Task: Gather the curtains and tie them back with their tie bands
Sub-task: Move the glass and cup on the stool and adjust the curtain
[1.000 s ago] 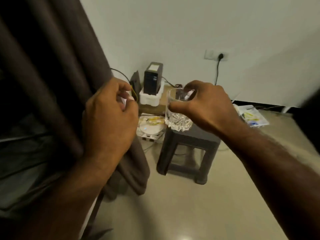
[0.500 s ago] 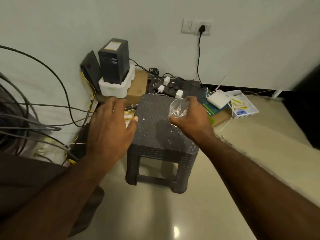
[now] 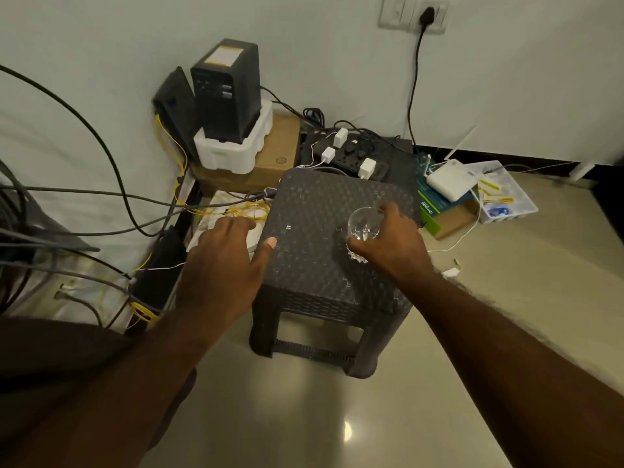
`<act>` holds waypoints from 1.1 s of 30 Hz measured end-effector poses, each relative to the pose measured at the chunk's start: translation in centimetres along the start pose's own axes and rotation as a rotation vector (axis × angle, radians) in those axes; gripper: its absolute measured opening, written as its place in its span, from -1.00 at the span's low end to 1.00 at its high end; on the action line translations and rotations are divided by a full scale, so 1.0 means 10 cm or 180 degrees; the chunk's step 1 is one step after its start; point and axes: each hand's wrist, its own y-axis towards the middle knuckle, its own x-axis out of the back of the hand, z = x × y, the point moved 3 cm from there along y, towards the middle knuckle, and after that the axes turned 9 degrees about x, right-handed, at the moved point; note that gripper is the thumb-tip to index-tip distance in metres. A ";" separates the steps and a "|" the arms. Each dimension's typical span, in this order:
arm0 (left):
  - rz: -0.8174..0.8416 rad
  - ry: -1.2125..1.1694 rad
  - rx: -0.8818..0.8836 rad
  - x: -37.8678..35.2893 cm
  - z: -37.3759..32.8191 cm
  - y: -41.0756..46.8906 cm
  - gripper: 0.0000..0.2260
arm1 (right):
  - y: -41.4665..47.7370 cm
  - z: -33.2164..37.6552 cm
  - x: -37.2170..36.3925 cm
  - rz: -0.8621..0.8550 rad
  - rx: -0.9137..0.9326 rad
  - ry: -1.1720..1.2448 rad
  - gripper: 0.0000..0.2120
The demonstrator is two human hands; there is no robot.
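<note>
My right hand (image 3: 393, 244) grips a clear cut-glass tumbler (image 3: 363, 228) just above or on the top of a dark woven plastic stool (image 3: 314, 231). My left hand (image 3: 226, 261) hovers open beside the stool's left edge, fingers spread, thumb over the stool's corner, holding nothing. A dark brown fold of curtain fabric (image 3: 50, 352) shows at the lower left, behind my left forearm. No tie band can be seen.
Grey cables (image 3: 101, 197) hang along the left wall. A black device in white foam (image 3: 229, 106) sits on a cardboard box in the corner. A power strip (image 3: 351, 157), a white router (image 3: 450, 179) and a clear tray (image 3: 510, 197) lie behind the stool. Beige floor lies to the right and front.
My left hand let go of the curtain and opened beside the stool. The view dropped from the curtain to the stool, and my right hand lowered the tumbler toward the stool top.
</note>
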 end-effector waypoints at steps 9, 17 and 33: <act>-0.0236 -0.0248 0.0016 0.25 0.14 -0.18 -0.67 | -0.09 0.06 0.02 0.0152 -0.0002 -0.0110 0.19; -0.0454 -0.0333 0.0129 1.24 0.13 -0.85 -0.74 | -0.94 1.42 0.64 -0.0355 0.1137 -0.0364 -0.49; -0.2325 -0.0943 0.0486 4.15 1.41 -5.15 -0.88 | -5.58 4.35 0.97 0.0184 0.2802 0.1936 -0.87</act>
